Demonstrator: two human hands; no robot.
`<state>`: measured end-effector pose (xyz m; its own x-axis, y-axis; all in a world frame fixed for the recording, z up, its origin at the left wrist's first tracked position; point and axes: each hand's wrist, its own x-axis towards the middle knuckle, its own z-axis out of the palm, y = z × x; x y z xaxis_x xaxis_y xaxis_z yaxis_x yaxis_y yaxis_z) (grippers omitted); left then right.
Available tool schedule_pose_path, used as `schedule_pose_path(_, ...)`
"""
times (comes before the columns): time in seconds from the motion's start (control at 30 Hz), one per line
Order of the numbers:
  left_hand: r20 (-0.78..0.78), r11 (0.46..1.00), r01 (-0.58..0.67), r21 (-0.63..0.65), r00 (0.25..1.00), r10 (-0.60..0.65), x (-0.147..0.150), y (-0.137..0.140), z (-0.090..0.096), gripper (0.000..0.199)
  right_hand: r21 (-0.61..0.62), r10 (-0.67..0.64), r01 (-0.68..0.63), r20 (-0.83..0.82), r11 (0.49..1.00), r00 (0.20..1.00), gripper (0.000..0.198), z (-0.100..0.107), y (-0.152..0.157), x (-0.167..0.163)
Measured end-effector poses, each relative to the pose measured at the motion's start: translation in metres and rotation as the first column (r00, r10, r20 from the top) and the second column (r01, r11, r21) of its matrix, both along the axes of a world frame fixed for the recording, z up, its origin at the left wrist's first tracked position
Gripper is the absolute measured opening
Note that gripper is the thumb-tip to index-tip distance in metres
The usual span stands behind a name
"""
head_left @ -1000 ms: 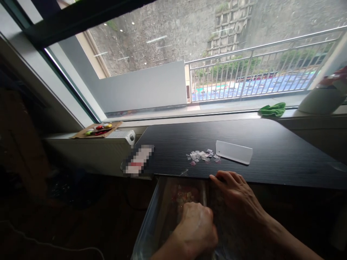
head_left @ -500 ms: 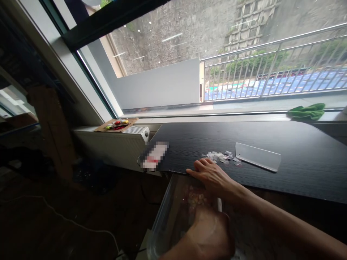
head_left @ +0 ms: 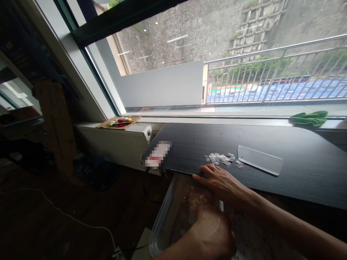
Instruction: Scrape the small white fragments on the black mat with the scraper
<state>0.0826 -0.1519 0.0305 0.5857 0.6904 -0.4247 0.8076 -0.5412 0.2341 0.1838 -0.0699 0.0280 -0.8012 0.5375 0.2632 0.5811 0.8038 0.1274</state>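
My right hand (head_left: 217,177) lies at the front edge of the dark wood-grain table (head_left: 195,137), palm down, with its thumb and fingers apart. Just beyond its fingers is a loose pile of small white and clear scraps (head_left: 221,159). Lower down, my left hand (head_left: 211,231) is curled over a clear plastic bin (head_left: 159,224). The back of that hand faces me, and its fingertips and anything in them are hidden. Small pale and reddish pieces (head_left: 197,198) show in the bin beyond the left hand. A short white strip (head_left: 221,206) sticks up beside it.
A bent clear plastic sheet (head_left: 260,160) lies right of the scraps. A pixelated flat item (head_left: 157,155) is at the table's left end. Further off are a green cloth (head_left: 309,119), a radiator (head_left: 116,144) bearing cardboard with colourful items, and a white cable (head_left: 67,218) on the floor.
The whole view has shifted slightly. My right hand has drawn back a little from the scraps, toward the table edge. My left hand stays curled over the bin.
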Motion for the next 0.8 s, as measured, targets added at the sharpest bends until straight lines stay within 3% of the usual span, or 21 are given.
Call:
schedule_pose_path(0.17,0.003,0.997,-0.074,-0.027,0.997,0.075,0.002,0.003,0.0,0.034,-0.12,-0.054,0.065,0.091,0.991,0.994,0.047,0.017,0.003,-0.013)
schedule_pose_path(0.37,-0.016,0.994,-0.09,-0.058,0.996,0.089,0.005,0.004,0.008,0.035,-0.151,-0.037,0.053,0.108,0.987,0.993,0.038,0.025,-0.001,-0.011)
schedule_pose_path(0.47,0.005,0.989,-0.119,-0.084,0.993,0.12,0.005,0.004,0.004,0.035,-0.146,-0.08,0.077,-0.017,0.986,0.997,0.031,0.024,0.0,0.033)
schedule_pose_path(0.53,0.019,0.989,-0.132,-0.07,0.991,0.134,0.003,0.005,0.003,0.035,-0.032,-0.196,0.193,-0.176,0.981,0.965,0.037,0.021,0.005,0.078)
schedule_pose_path(0.6,0.034,0.989,-0.147,-0.032,0.988,0.148,0.0,0.006,0.007,0.037,0.095,-0.386,0.423,-0.268,0.901,0.883,0.038,0.012,0.013,0.126)
schedule_pose_path(0.67,0.036,0.987,-0.154,-0.033,0.987,0.155,-0.003,0.006,0.014,0.038,0.079,-0.582,0.614,-0.245,0.785,0.776,0.052,-0.003,0.016,0.164)
schedule_pose_path(0.7,0.031,0.987,-0.155,-0.043,0.987,0.156,-0.005,0.007,0.018,0.038,0.04,-0.602,0.624,-0.22,0.78,0.767,0.051,-0.012,0.015,0.178)
schedule_pose_path(0.8,0.007,0.986,-0.159,-0.055,0.987,0.16,-0.01,0.008,0.026,0.037,-0.007,-0.516,0.527,-0.215,0.85,0.829,0.047,-0.037,-0.001,0.195)
